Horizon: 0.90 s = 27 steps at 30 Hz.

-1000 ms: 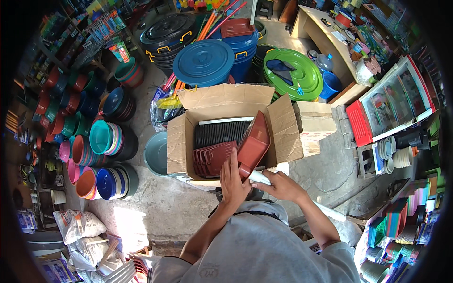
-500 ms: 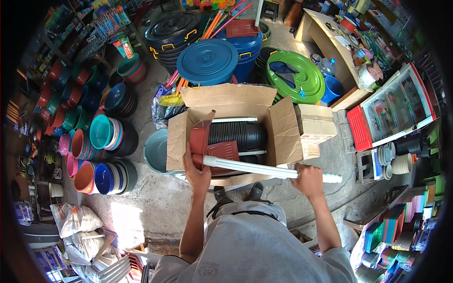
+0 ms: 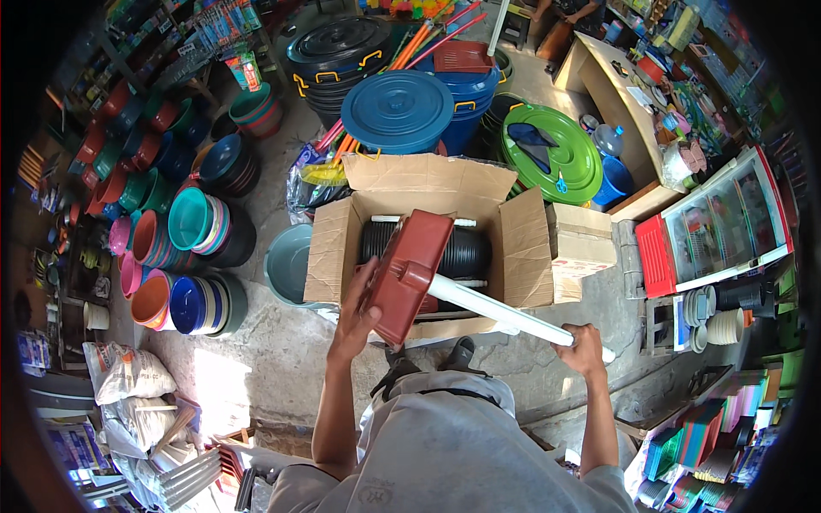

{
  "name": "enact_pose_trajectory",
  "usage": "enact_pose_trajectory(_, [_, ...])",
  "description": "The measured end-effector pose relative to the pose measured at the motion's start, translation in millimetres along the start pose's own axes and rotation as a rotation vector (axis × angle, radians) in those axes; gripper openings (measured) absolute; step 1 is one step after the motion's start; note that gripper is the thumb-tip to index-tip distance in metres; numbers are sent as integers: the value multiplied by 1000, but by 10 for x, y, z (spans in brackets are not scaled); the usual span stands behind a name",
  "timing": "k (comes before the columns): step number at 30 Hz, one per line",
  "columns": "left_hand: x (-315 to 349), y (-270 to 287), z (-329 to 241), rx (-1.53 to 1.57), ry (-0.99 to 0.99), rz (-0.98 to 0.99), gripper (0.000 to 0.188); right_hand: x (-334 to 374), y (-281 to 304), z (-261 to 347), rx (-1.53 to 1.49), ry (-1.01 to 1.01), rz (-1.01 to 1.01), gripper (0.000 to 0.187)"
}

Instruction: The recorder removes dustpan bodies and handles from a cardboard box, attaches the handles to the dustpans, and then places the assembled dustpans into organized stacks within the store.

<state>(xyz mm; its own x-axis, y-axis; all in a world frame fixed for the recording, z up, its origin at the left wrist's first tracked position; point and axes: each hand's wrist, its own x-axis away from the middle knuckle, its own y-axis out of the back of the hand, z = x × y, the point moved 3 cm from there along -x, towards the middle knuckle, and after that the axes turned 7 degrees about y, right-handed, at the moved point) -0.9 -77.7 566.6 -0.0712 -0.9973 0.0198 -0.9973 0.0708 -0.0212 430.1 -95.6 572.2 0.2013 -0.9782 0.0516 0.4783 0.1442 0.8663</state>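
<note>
I hold a long-handled dustpan [image 3: 414,272] with a brownish-red pan and a white pole, tilted over the near side of an open cardboard box [image 3: 523,248]. My left hand [image 3: 352,321] grips the left edge of the pan, its fingers partly hidden behind it. Near the pole's far right end, my right hand [image 3: 583,346] is wrapped round the white handle. Inside the box lies a row of black ribbed, nested items [image 3: 467,250]. White poles [image 3: 462,222] and part of another red pan also show in there, mostly covered by the dustpan.
A grey basin [image 3: 291,267] stands left of the box, a second carton [image 3: 583,241] right of it. Behind are a blue lidded bin [image 3: 398,111] and a green lid [image 3: 552,154] with scissors [image 3: 561,183] on it. Stacked pots [image 3: 205,303] line the left; a glass case [image 3: 714,218] stands right.
The dustpan has been turned and lifted, so its red underside now faces up. Its pole slants lower toward the right, and my right hand has moved down and slightly right.
</note>
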Motion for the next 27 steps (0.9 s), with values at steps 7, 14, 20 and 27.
enact_pose_trajectory(7, [-80,176,349,161,-76,17,65,121,-149,-29,23,32,-97,14])
enact_pose_trajectory(14, [-128,479,814,67,647,-200,46,223,-226,-89,-70,68,-60,15])
enact_pose_trajectory(20, [-62,419,663,160,335,-458,38,110,-191,408,-72,145,-17,23])
enact_pose_trajectory(27, [-218,85,586,-14,92,-623,31,-221,-124,1627,-535,602,-8,53])
